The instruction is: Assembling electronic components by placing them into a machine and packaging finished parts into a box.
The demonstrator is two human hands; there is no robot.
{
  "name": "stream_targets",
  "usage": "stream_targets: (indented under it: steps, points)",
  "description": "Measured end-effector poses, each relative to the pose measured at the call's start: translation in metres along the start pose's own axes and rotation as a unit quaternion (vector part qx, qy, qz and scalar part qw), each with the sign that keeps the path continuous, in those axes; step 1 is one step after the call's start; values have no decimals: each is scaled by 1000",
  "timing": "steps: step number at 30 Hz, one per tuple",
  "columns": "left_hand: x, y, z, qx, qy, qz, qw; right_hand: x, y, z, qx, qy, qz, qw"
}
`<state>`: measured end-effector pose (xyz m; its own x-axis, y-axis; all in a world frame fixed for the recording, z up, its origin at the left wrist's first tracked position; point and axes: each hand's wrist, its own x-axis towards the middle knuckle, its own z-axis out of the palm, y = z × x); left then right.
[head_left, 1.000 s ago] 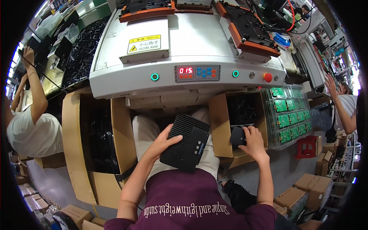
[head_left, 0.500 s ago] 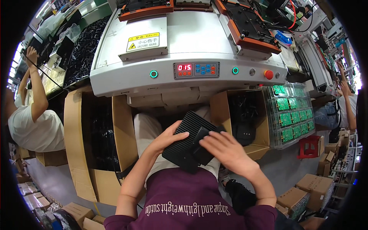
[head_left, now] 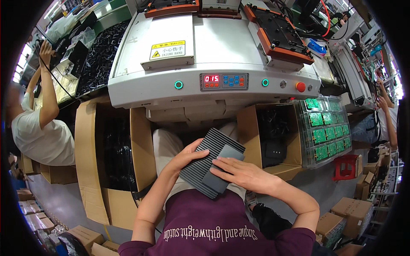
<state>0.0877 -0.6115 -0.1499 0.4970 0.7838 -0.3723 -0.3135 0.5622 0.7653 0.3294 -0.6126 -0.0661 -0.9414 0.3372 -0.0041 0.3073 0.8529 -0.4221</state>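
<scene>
Tilted over my lap is a black, finned metal housing (head_left: pixel 197 174), much like a heat sink case. A smooth grey flat panel (head_left: pixel 232 152) runs across its fins on the right. My left hand (head_left: pixel 184 159) grips the left edge, its thumb on top of the fins and its fingers hidden underneath. My right hand (head_left: pixel 245 174) rests on the panel with its fingers stretched out flat and nothing held in them. The housing's underside is out of sight.
Ahead stands a white machine (head_left: pixel 218 47) with a control panel and orange-edged fixtures (head_left: pixel 277 34). Open cartons with black parts flank my lap, left (head_left: pixel 141 149) and right (head_left: pixel 247 136). Clear trays of green circuit boards (head_left: pixel 326 132) stand farther right. Other people work on both sides.
The housing has tipped, so its fins and panel now catch more light. My right hand has slid slightly down and left across the panel. My left hand keeps its hold.
</scene>
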Motion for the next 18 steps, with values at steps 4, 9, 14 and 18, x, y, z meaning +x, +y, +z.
stream_targets:
  steps: [4, 9, 14, 18]
  points:
    - [3, -17, -7, -138, 51, -70, 987, -5, 6, 0, 10, 139, -27, 990]
    - [-24, -26, -13, 59, 124, -6, 991, -10, 4, -34, 354, 186, 340, 851]
    - [-30, -16, 17, -36, 124, 119, 984, -2, 16, -14, 540, 231, 291, 755]
    - [-31, 12, 48, -151, 109, 119, 975, 16, 16, -66, 315, 329, 239, 857]
